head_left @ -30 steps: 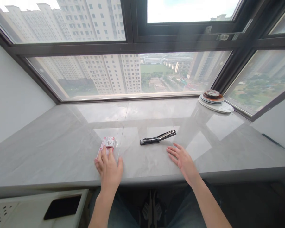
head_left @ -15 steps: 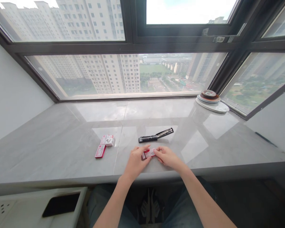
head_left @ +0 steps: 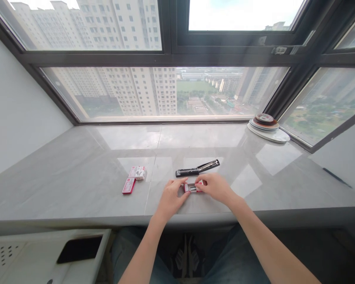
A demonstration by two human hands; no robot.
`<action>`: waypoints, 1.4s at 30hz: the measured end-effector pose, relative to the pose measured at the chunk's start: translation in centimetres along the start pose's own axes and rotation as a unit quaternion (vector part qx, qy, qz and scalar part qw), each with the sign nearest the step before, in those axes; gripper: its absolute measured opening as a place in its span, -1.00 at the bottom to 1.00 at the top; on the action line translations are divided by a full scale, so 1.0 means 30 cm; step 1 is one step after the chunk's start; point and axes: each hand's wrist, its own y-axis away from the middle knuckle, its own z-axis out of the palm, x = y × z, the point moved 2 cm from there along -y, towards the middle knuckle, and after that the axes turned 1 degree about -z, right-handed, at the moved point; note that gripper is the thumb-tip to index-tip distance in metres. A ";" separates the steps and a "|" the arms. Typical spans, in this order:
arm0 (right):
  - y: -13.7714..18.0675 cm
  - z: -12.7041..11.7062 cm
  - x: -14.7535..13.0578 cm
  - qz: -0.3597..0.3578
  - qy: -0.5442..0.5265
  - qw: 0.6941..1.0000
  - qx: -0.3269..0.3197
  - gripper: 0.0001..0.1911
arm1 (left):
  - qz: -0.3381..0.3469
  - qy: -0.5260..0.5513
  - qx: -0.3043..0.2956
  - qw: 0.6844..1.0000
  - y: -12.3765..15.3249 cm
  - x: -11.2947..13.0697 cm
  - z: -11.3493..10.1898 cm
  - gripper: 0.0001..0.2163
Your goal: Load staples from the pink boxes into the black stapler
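Between my hands, near the counter's front edge, a small red-and-white staple box (head_left: 193, 188) is open on top, with grey staples showing inside. My left hand (head_left: 172, 197) holds the box's left end between thumb and fingers. Over its right end, my right hand (head_left: 214, 187) has its thumb and fingertips pinched at the box; the fingers partly hide that end. Just behind the hands lies a black stapler (head_left: 197, 169), opened out, its upper arm tilted up to the right. Two more red-and-white boxes, one lying flat (head_left: 128, 185) and one thicker (head_left: 137, 172), touch each other to the left.
The grey marble-like counter (head_left: 91, 181) runs up to the window frame (head_left: 165, 122). A stack of round plates or discs (head_left: 268, 128) stands in the far right corner. At lower left, a black phone-like slab (head_left: 79, 249) rests on a white perforated surface (head_left: 26, 260).
The box between my hands has gone from a covered top to an open one with staples visible. My right hand has lifted and shifted slightly over it. The view has moved slightly.
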 end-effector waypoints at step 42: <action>0.038 0.086 -0.036 -0.026 -0.103 0.994 0.023 -0.73 | -0.047 -0.123 0.065 0.989 -0.060 -0.067 -0.016 -0.80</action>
